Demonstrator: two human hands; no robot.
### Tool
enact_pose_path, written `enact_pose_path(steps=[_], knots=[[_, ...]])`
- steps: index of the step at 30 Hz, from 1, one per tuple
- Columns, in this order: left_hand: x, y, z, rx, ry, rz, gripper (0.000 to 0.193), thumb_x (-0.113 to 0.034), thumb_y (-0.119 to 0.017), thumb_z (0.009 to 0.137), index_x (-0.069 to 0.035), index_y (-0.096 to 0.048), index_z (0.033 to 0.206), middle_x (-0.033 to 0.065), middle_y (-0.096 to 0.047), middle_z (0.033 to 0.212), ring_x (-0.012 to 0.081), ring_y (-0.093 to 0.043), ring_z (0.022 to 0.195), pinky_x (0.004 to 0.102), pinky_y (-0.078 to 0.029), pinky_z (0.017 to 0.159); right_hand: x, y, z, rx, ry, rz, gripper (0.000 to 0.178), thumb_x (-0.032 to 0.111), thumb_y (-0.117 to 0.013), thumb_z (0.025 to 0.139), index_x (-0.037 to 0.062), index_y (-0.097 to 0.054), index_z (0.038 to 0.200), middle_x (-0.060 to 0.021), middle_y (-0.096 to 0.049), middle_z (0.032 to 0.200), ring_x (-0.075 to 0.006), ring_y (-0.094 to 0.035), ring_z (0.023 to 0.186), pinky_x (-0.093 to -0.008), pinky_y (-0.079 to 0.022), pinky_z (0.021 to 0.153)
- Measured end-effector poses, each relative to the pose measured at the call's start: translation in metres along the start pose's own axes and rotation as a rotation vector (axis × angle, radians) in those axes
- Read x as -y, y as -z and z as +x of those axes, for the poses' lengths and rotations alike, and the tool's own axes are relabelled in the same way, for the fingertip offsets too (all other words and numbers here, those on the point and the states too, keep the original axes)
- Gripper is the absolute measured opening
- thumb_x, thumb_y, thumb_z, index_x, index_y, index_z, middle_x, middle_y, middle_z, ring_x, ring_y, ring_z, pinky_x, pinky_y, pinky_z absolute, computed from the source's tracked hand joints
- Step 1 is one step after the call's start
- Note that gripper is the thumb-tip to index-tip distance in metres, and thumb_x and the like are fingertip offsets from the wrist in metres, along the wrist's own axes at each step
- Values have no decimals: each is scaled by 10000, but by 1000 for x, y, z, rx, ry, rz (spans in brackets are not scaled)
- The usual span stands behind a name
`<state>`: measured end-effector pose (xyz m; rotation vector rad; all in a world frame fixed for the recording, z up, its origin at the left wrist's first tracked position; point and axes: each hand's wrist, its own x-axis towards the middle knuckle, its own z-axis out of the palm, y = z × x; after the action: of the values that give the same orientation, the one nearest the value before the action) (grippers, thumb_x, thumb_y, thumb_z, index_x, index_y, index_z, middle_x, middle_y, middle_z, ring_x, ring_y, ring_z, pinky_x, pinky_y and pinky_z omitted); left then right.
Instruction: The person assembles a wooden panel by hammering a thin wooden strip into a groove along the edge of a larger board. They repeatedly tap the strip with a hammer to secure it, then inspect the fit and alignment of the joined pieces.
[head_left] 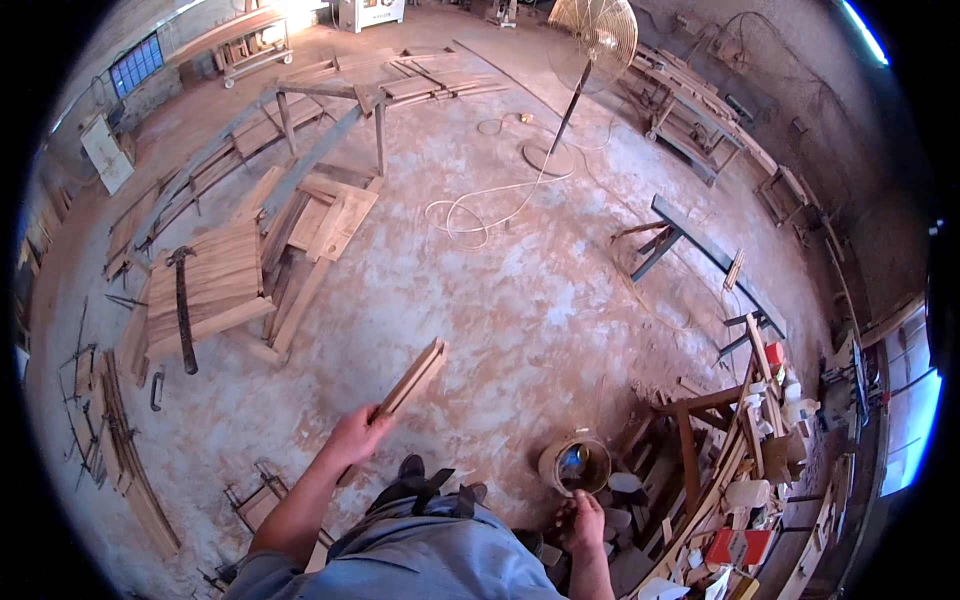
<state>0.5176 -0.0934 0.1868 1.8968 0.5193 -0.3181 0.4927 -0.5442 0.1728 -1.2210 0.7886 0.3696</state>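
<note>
My left hand (pixel 360 437) is closed around a narrow wooden piece (pixel 415 378) that looks like two strips side by side. Its far end points up and to the right, over the floor. At the lower right, my right hand (pixel 584 522) has its fingers bent at the near rim of a round, brownish bucket (pixel 548 465) and appears to grip it. Something blue and shiny shows inside the bucket. My shoes show partly below my grey-blue shirt.
A wooden panel (pixel 215 265) at left carries a dark hammer-like tool (pixel 184 310). Wood and a red box (pixel 740 546) crowd the right. A pedestal fan (pixel 592 35), a loose cable (pixel 487 222) and a narrow dark bench (pixel 705 247) stand or lie farther off.
</note>
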Motion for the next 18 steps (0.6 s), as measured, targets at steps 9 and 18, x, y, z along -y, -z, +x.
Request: enact_pose_path(steps=[9,18], knots=[[-103,12,30,-470,-661,-826,239,-113,-529,951,45,-574,1125,137,-637,1057,214,-599,1018,357,-467,924,29,-65,-32,0,532,-461,455,107,-668,873,-28,-533,1286,-71,-620,1061,-154,-585,1011,-289,-485,883],[-88,-138,2,345,-117,-665,457,-104,-659,909,66,-464,1286,158,-583,1270,229,-587,1131,355,-495,947,26,-113,-70,-93,1046,-958,746,210,-796,696,27,-447,1329,-200,-512,1300,-391,-481,1211,-455,-421,1017]])
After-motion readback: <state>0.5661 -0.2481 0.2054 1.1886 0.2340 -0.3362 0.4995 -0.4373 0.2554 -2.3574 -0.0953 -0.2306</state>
